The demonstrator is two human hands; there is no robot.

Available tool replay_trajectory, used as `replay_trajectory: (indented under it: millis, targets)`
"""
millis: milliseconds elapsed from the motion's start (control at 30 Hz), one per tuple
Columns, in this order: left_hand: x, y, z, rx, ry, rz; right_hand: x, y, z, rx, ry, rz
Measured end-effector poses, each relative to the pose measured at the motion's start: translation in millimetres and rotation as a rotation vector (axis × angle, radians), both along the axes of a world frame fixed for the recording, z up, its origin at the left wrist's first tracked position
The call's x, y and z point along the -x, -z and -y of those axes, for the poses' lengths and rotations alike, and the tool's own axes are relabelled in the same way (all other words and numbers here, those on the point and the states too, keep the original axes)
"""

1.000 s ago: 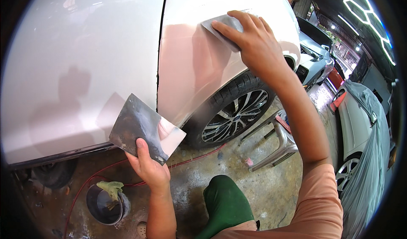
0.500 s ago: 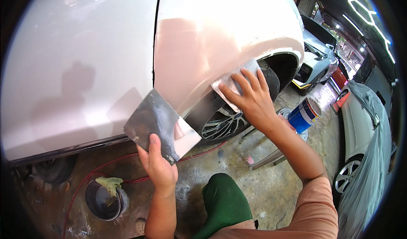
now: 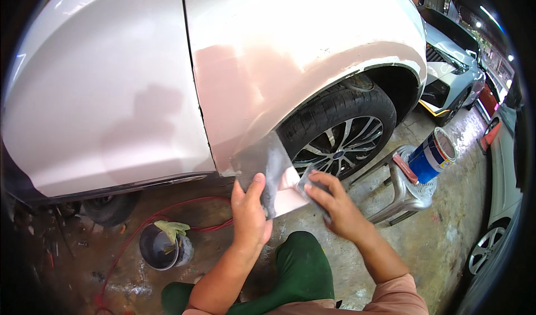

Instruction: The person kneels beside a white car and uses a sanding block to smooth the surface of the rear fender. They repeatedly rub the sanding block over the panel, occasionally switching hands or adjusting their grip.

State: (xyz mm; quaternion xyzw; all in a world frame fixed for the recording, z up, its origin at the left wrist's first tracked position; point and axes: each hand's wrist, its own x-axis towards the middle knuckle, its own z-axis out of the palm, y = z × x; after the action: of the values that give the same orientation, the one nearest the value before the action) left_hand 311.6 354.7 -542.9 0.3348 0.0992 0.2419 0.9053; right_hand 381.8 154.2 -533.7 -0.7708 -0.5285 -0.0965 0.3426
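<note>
Pale pink paste (image 3: pixel 296 199) is being carried on the right-hand corner of a grey mixing plate (image 3: pixel 251 161), in front of the wheel (image 3: pixel 338 154). The plate is being pinched by the left hand (image 3: pixel 251 211), its grip closed at the near edge, thumb on top. A flat grey spreader (image 3: pixel 317 195) is being clasped in the closed grip of the right hand (image 3: pixel 340 209), beside the paste; whether the paste is being touched cannot be told. Paste could be spilled by a steeper tilt of the plate, or the wheel could be smeared by a careless swing. Above, a white fender (image 3: pixel 329 22) is being broken up by a pinkish patch (image 3: pixel 223 80). Outward, a blue tin (image 3: pixel 425 161) is being supported by a grey stool (image 3: pixel 410 195), a yellowish cloth (image 3: pixel 172 228) is being held up by a bucket (image 3: pixel 186 253), and the stained floor (image 3: pixel 363 267) is being crossed by a red hose (image 3: pixel 218 226).
</note>
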Motion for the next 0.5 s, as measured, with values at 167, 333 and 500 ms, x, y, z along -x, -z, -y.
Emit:
replay_trajectory:
  millis: [167, 333, 500]
  targets:
    - [12, -18, 9, -0.468, -0.293, 0.089, -10, -9, 32, 0.033, 0.261, 0.262]
    - [14, -28, 34, -0.816, -0.318, 0.096, 16, -46, 28, -0.066, 0.204, 0.389]
    - [3, -38, 48, -0.758, -0.453, 0.046, 18, -30, 26, 0.028, 0.005, 0.347]
